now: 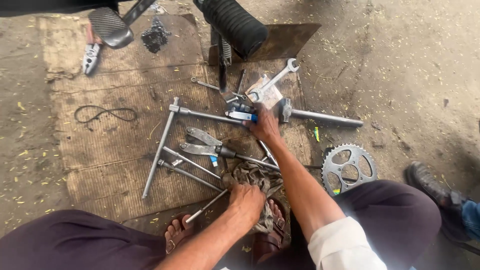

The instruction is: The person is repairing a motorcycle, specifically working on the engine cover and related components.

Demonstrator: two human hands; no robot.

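Fingers of your right hand (262,125) are curled down over the blue-and-silver end of a tool (242,115) on the mat (110,145); they look closed on it, though the hand hides the grip itself. That tool's visible part lies roughly left to right, pointing left toward the T-handle wrench (172,132), whose long bar runs from upper right down to lower left. Your right forearm reaches up and left from your knee, across the middle of the mat.

Your left hand (246,199) is down near your feet, fingers bent and pressed onto a dirty rag (260,177); it seems also to hold the near end of a thin rod (206,206), which slants from that hand down to the left. You cannot tell how tightly it grips.

Just left of your right hand lie pliers (202,142), long axis left to right, handles running right under your arm. Above the hand an open-end spanner (275,80) points up and right, and a hammer (320,116) lies to the right, handle pointing right. A sprocket (348,167) sits on the floor beside your right knee. A black band (105,113) lies at the mat's left.
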